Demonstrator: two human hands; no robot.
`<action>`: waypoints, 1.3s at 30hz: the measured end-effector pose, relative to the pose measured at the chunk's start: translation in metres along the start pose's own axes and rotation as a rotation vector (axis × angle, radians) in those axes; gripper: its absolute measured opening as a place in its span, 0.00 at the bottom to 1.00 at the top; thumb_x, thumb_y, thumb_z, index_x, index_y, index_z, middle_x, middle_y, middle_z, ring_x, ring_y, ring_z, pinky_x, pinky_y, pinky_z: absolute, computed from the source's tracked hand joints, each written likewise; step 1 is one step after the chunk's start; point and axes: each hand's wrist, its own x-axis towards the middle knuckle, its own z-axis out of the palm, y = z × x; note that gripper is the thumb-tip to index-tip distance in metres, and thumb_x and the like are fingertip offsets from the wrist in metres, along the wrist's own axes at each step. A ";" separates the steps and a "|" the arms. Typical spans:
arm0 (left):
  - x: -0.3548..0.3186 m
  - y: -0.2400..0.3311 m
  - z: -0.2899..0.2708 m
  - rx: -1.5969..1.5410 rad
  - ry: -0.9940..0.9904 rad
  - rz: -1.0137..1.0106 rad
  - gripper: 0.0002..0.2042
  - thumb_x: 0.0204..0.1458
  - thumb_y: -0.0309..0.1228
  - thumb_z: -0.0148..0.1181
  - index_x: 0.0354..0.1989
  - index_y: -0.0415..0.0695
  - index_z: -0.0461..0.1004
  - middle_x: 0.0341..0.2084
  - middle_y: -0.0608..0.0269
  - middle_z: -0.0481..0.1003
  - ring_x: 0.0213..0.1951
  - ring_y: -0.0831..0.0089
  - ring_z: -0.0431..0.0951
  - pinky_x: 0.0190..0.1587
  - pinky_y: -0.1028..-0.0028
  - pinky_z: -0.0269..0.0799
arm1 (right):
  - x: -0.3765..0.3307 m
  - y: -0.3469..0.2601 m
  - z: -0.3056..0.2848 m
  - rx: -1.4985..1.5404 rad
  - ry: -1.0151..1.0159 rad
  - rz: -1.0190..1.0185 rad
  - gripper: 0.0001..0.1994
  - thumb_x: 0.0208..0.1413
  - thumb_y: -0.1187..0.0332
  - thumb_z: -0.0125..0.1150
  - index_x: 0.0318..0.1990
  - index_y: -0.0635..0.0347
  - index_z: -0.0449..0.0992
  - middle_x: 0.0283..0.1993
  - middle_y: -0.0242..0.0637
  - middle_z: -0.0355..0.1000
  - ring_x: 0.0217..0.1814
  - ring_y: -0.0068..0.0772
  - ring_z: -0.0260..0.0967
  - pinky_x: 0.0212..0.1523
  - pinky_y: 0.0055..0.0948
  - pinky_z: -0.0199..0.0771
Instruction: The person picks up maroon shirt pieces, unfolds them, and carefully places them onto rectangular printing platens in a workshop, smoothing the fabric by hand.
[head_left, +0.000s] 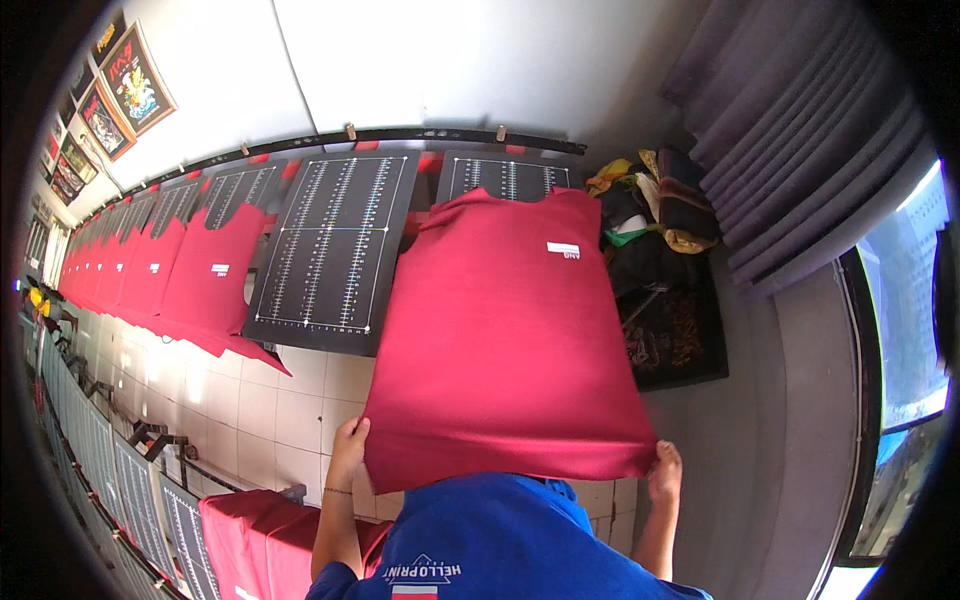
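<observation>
A dark red shirt panel (490,350) with a curved neckline and a small white print hangs stretched out in front of me. Its neck end lies over a black board (478,173) marked with white ruler lines. My left hand (347,448) grips the bottom hem at its left corner, fingers closed on the cloth. At the opposite corner, my right hand (665,470) pinches the same hem. Between the hands the hem runs nearly straight, close to my blue shirt. Most of the board is covered by the cloth.
A bare black ruled board (330,250) stands just left. Beyond it, several boards carry red panels (200,270) in a row. More red cloth (265,535) drapes over a rack at lower left. Folded clothes (650,200) are piled right, beside a grey curtain (800,130).
</observation>
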 end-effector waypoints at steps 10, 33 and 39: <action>-0.013 -0.124 -0.031 0.200 0.092 -0.295 0.14 0.60 0.39 0.54 0.41 0.39 0.76 0.28 0.68 0.74 0.27 0.78 0.70 0.31 0.75 0.68 | 0.002 0.088 -0.035 -0.177 0.046 0.343 0.06 0.57 0.63 0.58 0.30 0.50 0.72 0.29 0.26 0.70 0.33 0.24 0.68 0.37 0.29 0.69; 0.231 0.008 0.114 -0.603 -0.468 -0.463 0.45 0.52 0.71 0.37 0.67 0.45 0.58 0.64 0.50 0.61 0.65 0.55 0.61 0.65 0.56 0.56 | 0.237 0.006 0.189 -0.027 -0.545 0.180 0.47 0.56 0.27 0.27 0.72 0.56 0.47 0.73 0.44 0.47 0.73 0.49 0.47 0.69 0.48 0.49; 0.173 -0.091 0.061 -0.418 -0.553 -0.607 0.34 0.58 0.59 0.47 0.65 0.45 0.62 0.62 0.59 0.65 0.61 0.68 0.67 0.64 0.62 0.61 | 0.178 0.018 0.110 -0.213 -0.586 0.477 0.46 0.52 0.34 0.53 0.70 0.56 0.50 0.70 0.39 0.54 0.69 0.41 0.56 0.63 0.48 0.61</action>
